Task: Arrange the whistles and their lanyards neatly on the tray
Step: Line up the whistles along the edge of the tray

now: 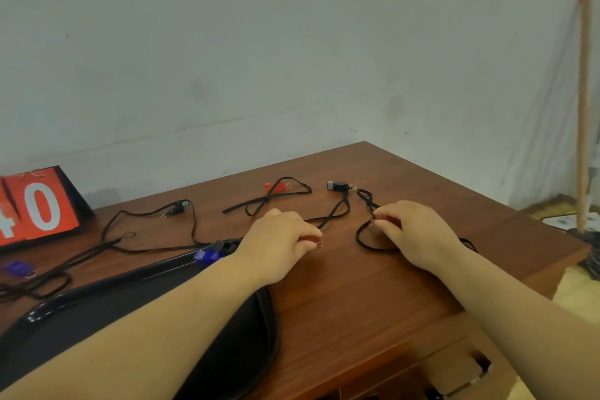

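Note:
My left hand (279,242) is closed on a red whistle (310,240) on the wooden table, just right of the black tray (97,312). My right hand (410,227) pinches another red whistle (388,221) and its black lanyard (365,239) near the metal ring. A blue whistle (207,255) lies at the tray's far rim. Loose on the table lie a red whistle (271,187), a black whistle (337,186), another black whistle (178,206) and a blue whistle (18,268), each with a black cord.
A red scoreboard (35,208) showing "40" stands at the back left. The table's right edge (519,214) drops off to the floor, where a wooden stick (584,107) leans on the wall. A drawer handle (467,370) shows below the front edge.

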`<action>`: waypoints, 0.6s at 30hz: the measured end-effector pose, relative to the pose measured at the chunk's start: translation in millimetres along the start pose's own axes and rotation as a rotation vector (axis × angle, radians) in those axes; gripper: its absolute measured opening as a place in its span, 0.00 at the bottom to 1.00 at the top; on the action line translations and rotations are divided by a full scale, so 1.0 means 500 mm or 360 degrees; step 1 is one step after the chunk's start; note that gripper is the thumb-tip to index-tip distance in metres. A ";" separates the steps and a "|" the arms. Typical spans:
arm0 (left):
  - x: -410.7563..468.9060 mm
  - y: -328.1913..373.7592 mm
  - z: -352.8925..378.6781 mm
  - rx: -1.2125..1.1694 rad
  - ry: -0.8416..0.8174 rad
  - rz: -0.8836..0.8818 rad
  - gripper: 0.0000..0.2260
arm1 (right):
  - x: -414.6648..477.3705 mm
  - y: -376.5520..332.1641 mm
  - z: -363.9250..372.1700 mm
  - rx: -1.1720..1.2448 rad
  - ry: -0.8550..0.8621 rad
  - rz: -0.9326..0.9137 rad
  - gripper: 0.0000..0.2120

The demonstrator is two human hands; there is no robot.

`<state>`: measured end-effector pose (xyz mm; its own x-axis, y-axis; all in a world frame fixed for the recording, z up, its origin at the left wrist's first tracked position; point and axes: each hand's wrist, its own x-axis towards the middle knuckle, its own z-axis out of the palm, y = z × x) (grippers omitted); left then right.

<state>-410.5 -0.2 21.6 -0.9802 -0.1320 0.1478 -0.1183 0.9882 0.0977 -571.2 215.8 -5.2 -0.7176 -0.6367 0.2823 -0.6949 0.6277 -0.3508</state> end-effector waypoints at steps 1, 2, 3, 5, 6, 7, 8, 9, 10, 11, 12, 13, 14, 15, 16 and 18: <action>-0.010 -0.005 -0.017 -0.0039 0.0049 0.0003 0.14 | -0.003 -0.002 -0.003 0.0004 0.0035 -0.0010 0.14; -0.025 -0.014 -0.036 -0.0076 0.0091 -0.0001 0.13 | -0.008 -0.007 -0.009 -0.0006 0.0070 -0.0020 0.13; -0.043 -0.027 -0.058 -0.0110 0.0115 -0.0013 0.13 | -0.012 -0.014 -0.014 -0.0032 0.0092 -0.0034 0.13; -0.089 -0.067 -0.100 -0.0178 0.0134 -0.0063 0.12 | -0.017 -0.044 -0.022 -0.0053 0.0082 -0.0090 0.11; -0.115 -0.091 -0.118 -0.0220 0.0127 -0.0101 0.11 | -0.019 -0.069 -0.023 -0.0020 0.0048 -0.0123 0.11; -0.141 -0.114 -0.133 -0.0252 0.0108 -0.0140 0.11 | -0.021 -0.103 -0.023 0.0055 0.0002 -0.0159 0.10; -0.168 -0.138 -0.145 -0.0260 0.0074 -0.0182 0.11 | -0.022 -0.143 -0.020 0.0154 -0.0043 -0.0198 0.09; -0.194 -0.159 -0.152 -0.0254 0.0032 -0.0221 0.10 | -0.023 -0.187 -0.015 0.0255 -0.0070 -0.0252 0.08; -0.221 -0.179 -0.157 -0.0253 -0.0015 -0.0262 0.10 | -0.023 -0.233 -0.007 0.0336 -0.0086 -0.0320 0.08; -0.245 -0.198 -0.159 -0.0267 -0.0060 -0.0307 0.10 | -0.023 -0.279 0.002 0.0396 -0.0099 -0.0400 0.07; -0.268 -0.217 -0.160 -0.0284 -0.0100 -0.0353 0.11 | -0.021 -0.323 0.014 0.0436 -0.0121 -0.0490 0.07; -0.291 -0.236 -0.159 -0.0296 -0.0139 -0.0396 0.11 | -0.019 -0.365 0.027 0.0455 -0.0167 -0.0577 0.08; -0.312 -0.256 -0.158 -0.0300 -0.0184 -0.0436 0.12 | -0.017 -0.405 0.040 0.0465 -0.0233 -0.0643 0.08; -0.332 -0.276 -0.156 -0.0299 -0.0223 -0.0467 0.12 | -0.012 -0.444 0.055 0.0468 -0.0301 -0.0694 0.08; -0.350 -0.298 -0.154 -0.0294 -0.0255 -0.0489 0.12 | -0.004 -0.480 0.069 0.0467 -0.0365 -0.0749 0.07; -0.378 -0.339 -0.153 -0.0294 -0.0311 -0.0507 0.11 | 0.014 -0.547 0.085 0.0456 -0.0506 -0.0832 0.06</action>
<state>-193.1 -148.5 52.3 -0.9129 -0.3940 -0.1064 -0.4076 0.8672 0.2859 -384.0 20.5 54.5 -0.2113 -0.9528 0.2178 -0.8759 0.0858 -0.4747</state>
